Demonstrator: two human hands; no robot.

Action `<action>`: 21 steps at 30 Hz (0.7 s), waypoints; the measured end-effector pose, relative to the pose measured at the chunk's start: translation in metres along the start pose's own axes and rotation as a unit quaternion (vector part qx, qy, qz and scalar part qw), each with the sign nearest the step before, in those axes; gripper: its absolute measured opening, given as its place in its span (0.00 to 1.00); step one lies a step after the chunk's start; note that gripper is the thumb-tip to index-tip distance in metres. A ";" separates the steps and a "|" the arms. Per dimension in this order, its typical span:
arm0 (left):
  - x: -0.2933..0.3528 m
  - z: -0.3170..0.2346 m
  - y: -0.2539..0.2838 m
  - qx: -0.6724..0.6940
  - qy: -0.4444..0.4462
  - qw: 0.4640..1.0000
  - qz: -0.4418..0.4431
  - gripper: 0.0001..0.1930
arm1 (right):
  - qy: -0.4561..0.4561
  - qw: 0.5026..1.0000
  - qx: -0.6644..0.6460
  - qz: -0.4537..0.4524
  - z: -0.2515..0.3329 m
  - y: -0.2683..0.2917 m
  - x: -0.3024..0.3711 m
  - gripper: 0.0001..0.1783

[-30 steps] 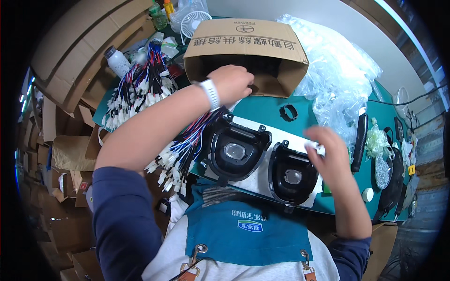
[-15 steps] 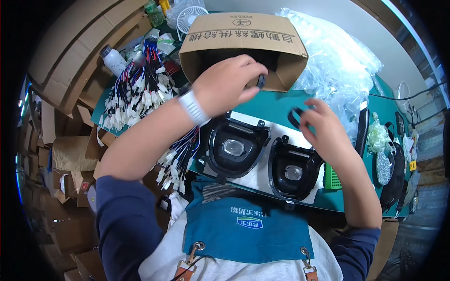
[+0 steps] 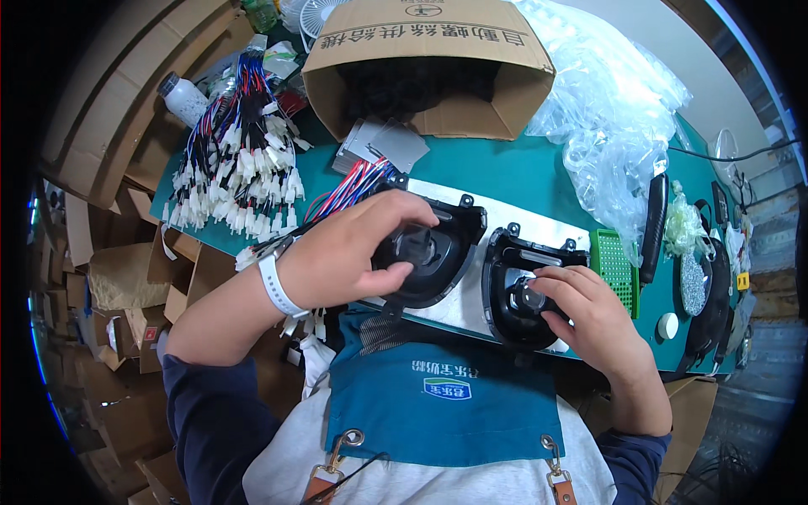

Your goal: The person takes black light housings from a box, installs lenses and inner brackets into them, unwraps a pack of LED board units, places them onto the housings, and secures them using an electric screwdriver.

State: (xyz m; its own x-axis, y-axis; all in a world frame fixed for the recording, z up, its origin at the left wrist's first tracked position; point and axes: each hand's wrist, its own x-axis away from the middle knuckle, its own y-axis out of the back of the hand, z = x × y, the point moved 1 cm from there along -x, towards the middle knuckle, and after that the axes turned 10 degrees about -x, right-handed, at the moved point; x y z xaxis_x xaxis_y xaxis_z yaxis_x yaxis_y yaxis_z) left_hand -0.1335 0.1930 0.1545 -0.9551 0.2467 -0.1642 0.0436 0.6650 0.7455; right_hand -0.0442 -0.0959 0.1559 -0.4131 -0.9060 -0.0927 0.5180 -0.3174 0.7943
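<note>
Two black plastic housings lie side by side at the near edge of a green table (image 3: 505, 172). My left hand (image 3: 353, 248) rests over the left housing (image 3: 438, 252), its fingers curled on the round black part at the housing's middle. My right hand (image 3: 589, 316) covers the lower part of the right housing (image 3: 518, 269), with fingertips pressing a small black part into its centre. A white wristband is on my left wrist. Both housings sit on a white sheet (image 3: 539, 227).
An open cardboard box (image 3: 429, 59) lies on its side at the back. Bundles of red, blue and black wires with white plugs (image 3: 240, 160) lie at the left. Clear plastic bags (image 3: 614, 109) are piled at the right, beside a green tray (image 3: 613, 265) and a black tool handle (image 3: 652, 219).
Both hands came down from the cardboard box and the table's back. The left hand moved onto the left housing and the right hand onto the right housing.
</note>
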 end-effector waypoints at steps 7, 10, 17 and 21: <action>0.007 0.022 -0.005 -0.141 -0.068 0.987 0.040 0.10 | 0.003 1.000 0.008 0.014 -0.003 -0.003 0.002 0.22; 0.009 0.025 -0.003 -0.139 -0.052 0.988 0.046 0.08 | 0.006 1.000 0.021 0.011 -0.003 -0.003 0.005 0.22; 0.003 0.023 -0.006 -0.203 -0.134 0.970 0.024 0.08 | 0.000 1.000 0.015 0.020 -0.004 -0.004 0.002 0.21; 0.003 0.029 -0.006 -0.224 -0.153 0.962 0.033 0.07 | -0.007 1.000 0.013 0.009 -0.005 -0.007 0.005 0.21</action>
State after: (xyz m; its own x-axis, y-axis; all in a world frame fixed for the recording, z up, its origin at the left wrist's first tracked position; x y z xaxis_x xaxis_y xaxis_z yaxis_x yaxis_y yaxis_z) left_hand -0.1283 0.2098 0.1308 -0.8210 0.5186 -0.2386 -0.0951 0.2879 0.9529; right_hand -0.0455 -0.0993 0.1468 -0.4150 -0.9072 -0.0696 0.5060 -0.2937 0.8110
